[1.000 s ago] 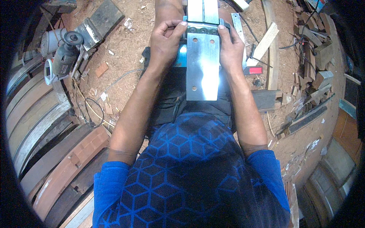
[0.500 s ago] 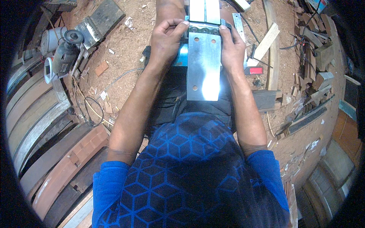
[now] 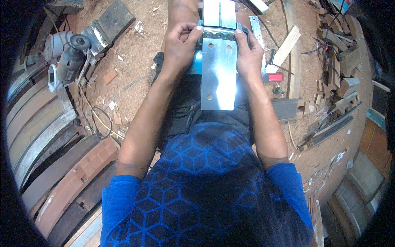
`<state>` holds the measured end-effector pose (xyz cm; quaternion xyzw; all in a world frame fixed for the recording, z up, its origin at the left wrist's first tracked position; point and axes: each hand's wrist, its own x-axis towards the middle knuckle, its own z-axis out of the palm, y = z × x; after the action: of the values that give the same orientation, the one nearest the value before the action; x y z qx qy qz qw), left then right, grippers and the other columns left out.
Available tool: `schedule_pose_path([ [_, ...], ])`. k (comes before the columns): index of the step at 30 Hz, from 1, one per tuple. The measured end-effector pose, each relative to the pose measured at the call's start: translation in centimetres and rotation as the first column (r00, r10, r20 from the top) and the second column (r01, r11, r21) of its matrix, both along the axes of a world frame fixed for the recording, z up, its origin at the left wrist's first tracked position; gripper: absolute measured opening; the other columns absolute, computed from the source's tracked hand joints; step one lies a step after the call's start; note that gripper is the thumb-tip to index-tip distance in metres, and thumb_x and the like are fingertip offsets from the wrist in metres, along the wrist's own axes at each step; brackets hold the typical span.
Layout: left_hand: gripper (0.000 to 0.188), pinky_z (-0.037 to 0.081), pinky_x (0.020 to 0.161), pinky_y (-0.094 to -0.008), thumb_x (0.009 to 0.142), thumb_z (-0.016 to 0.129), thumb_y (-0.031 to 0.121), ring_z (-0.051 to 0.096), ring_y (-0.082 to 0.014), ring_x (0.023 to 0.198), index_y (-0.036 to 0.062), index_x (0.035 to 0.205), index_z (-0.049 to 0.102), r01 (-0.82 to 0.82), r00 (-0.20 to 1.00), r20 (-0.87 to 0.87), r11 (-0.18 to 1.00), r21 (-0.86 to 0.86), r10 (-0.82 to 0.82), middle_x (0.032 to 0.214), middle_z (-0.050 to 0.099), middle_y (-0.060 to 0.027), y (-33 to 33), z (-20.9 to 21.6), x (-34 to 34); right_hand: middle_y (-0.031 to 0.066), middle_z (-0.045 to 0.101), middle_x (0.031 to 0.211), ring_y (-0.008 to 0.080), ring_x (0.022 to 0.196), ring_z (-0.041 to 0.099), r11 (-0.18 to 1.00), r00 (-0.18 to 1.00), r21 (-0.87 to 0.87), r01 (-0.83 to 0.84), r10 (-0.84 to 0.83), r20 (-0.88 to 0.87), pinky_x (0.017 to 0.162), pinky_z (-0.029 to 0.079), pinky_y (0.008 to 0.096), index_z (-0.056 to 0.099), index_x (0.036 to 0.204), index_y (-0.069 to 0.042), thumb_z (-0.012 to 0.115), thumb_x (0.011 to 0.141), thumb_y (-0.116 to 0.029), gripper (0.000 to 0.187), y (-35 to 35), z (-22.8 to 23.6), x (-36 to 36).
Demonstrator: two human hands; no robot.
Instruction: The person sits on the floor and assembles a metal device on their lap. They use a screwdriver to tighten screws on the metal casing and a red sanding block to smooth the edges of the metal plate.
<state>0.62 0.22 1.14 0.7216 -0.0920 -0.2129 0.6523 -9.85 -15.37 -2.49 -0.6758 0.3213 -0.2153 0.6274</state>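
Observation:
An upturned electric hand planer (image 3: 218,78) rests between my legs, its flat metal sole plates facing up. Part of its blue body shows beside my left wrist. Across the gap between the plates lies the cutter drum (image 3: 219,36), with a row of bolts. My left hand (image 3: 180,47) is closed at the drum's left end, thumb and bent fingers pinching there. At the other end my right hand (image 3: 249,53) grips the planer's side, its thumb by the drum's right end. The undersides of both hands' fingers are hidden.
Sawdust and wood scraps cover the ground. To the left stand a dark power tool with a round disc (image 3: 72,61) and a pale bucket (image 3: 56,43). Curved wooden pieces (image 3: 78,175) are stacked at lower left. Offcuts (image 3: 335,105) pile up on the right, near a pale board (image 3: 288,44).
The planer and both hands sit very slightly lower and further left in the picture. Both hands keep the same hold at the drum's ends.

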Motion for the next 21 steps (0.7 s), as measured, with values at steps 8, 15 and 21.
schedule_pose_path([
  [8,0.033,0.053,0.081,-0.0270,0.098,0.076,0.032,0.066,-0.0126,0.091,0.0028,0.113,0.070,-0.003,0.999,0.049,1.000,0.025,0.001,0.100,0.072,-0.0062,0.0,-0.7,-0.1,0.0156,0.077,0.103,0.0202,0.098,0.070,1.000,0.999,-0.010,-0.011,0.012,0.036,0.089,0.054,0.0360,0.071,0.125,0.004,0.067,0.104,-0.034,0.044,0.0,0.2,0.0],
  [15,0.042,0.058,0.085,-0.0293,0.100,0.074,0.025,0.069,-0.0186,0.100,-0.0076,0.122,0.058,0.038,0.994,0.099,0.998,0.050,-0.043,0.112,0.069,-0.0170,-0.3,-0.3,0.1,0.0217,0.077,0.104,0.0257,0.100,0.073,0.997,0.997,-0.074,-0.036,0.031,-0.067,0.089,0.055,0.0385,0.071,0.120,0.006,0.067,0.103,-0.036,0.046,-0.1,1.6,-0.1],
  [21,0.044,0.057,0.087,-0.0315,0.100,0.073,0.026,0.068,-0.0218,0.103,-0.0081,0.123,0.058,0.063,0.991,0.112,0.997,0.041,-0.067,0.113,0.069,-0.0192,-0.3,-1.1,0.3,0.0303,0.072,0.116,0.0439,0.111,0.069,0.934,0.960,-0.328,-0.140,0.047,-0.277,0.096,0.053,0.0482,0.068,0.126,0.006,0.060,0.105,-0.043,0.053,0.0,4.7,-0.8],
])
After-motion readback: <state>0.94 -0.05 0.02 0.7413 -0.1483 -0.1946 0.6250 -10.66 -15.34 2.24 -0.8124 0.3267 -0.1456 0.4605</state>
